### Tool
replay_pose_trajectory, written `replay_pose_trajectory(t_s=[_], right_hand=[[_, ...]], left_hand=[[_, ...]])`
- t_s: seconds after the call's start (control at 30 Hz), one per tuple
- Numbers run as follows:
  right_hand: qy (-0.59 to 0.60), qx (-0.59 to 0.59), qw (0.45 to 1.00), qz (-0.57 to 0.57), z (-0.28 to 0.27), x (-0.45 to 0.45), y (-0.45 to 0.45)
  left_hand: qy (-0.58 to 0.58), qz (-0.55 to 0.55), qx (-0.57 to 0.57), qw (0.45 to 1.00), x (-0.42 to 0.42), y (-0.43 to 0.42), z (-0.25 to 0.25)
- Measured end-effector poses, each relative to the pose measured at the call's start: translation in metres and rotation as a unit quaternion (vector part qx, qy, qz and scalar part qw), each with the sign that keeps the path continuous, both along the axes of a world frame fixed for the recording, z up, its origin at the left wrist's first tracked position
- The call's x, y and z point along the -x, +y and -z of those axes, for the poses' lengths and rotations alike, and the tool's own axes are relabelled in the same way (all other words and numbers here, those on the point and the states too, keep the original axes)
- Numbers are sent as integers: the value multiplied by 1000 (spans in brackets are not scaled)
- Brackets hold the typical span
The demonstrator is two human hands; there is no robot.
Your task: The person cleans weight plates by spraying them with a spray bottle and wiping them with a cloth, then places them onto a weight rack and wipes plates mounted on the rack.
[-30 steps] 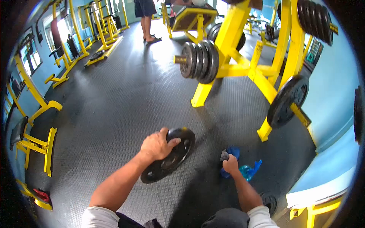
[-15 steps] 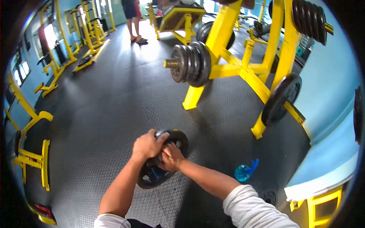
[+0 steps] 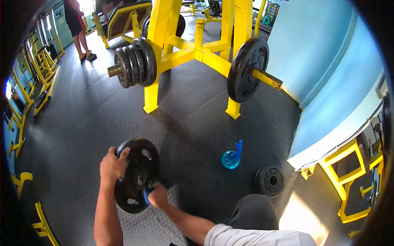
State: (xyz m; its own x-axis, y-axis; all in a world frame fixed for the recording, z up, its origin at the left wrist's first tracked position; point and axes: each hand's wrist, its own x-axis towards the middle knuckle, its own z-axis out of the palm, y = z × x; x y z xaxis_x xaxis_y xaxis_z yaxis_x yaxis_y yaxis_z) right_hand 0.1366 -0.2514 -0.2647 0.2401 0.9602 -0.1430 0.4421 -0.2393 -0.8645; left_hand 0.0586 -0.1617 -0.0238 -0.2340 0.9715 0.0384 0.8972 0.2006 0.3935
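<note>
Moved since the earlier frame: right hand point(image 3: 158, 197), from over the middle of the plate point(image 3: 132, 162) to its near right side. Beyond, on the floor point(image 3: 94, 110), a yellow rack point(image 3: 198, 54) with black weights point(image 3: 137, 63); at far left, a standing person point(image 3: 77, 22); at right, a loose weight point(image 3: 271, 181) near the knee point(image 3: 254, 211). Pinched by its far left rim in the left hand point(image 3: 113, 165): the plate, tilted up. Curled round a blue cloth point(image 3: 146, 196) in the right, blurred. Between plate and loose weight, a clear blue bottle point(image 3: 230, 161), with contents hard to tell.
</note>
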Motion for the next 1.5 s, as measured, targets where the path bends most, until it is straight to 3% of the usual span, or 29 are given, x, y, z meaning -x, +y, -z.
replay_pose_trajectory(t_s=[0.07, 0.13, 0.17, 0.23, 0.4, 0.5, 0.57, 0.6, 0.67, 0.77, 0.83, 0.9, 0.97, 1.03, 1.1, 1.17, 1.23, 1.3, 1.37, 1.43, 1.5], right_hand=[[26, -33, 999, -22, -11, 22, -25], [80, -141, 986, -35, -80, 36, -46], [87, -142, 985, -48, -102, 36, -41], [26, -357, 934, -18, -145, 30, -17], [33, -333, 942, -1, -158, -21, 37], [-48, -328, 938, 98, -152, -34, 42], [156, -445, 878, -78, -163, -39, 49], [195, -485, 850, -64, -156, -22, 51], [204, -438, 873, -63, -151, -15, 54], [218, -327, 920, 7, -121, -25, 80], [198, -226, 947, 112, -69, -23, 94], [270, -174, 944, 77, -55, -39, 77], [229, -41, 963, 138, -15, -9, 28], [240, -12, 956, 165, -40, 14, -29], [144, -29, 975, 165, -67, 51, -63], [174, -165, 951, 196, -114, 70, -69], [326, -175, 912, 178, -174, 44, -38], [308, -329, 870, 199, -199, 31, -1], [241, -346, 898, 128, -209, 8, 33], [215, -365, 900, 98, -200, 3, 24], [198, -376, 903, 66, -192, 12, -2]], left_hand=[[-10, 1, 17, 1000, -6, -2, -9], [-16, -2, 45, 999, -11, -5, -16], [-11, -15, 44, 999, -12, -8, -16], [-8, -7, 55, 998, -13, -11, -16], [-51, -7, 90, 995, -7, -6, -10], [-100, -16, 91, 991, -8, -3, -11], [-143, -10, 82, 986, -2, 6, 2], [-270, -12, 92, 958, 6, 9, 12], [-451, -24, 115, 885, 2, 6, 8], [-356, 24, 80, 931, 7, 5, 16], [-380, 6, 92, 920, 4, 0, 12], [-356, 38, 97, 929, -6, -4, -2], [-364, 30, 114, 924, -9, -2, -3], [-228, -3, 115, 967, -5, 5, 8], [-253, -3, 116, 961, -18, 2, -3], [-257, 1, 92, 962, -13, 4, 5], [-292, 6, 97, 951, -21, -1, -6], [-521, -63, 175, 833, -22, -4, -20], [-629, -9, 197, 752, -10, -7, -24], [-660, -61, 201, 721, -19, -15, -36], [-658, -2, 214, 722, -14, -10, -29]])
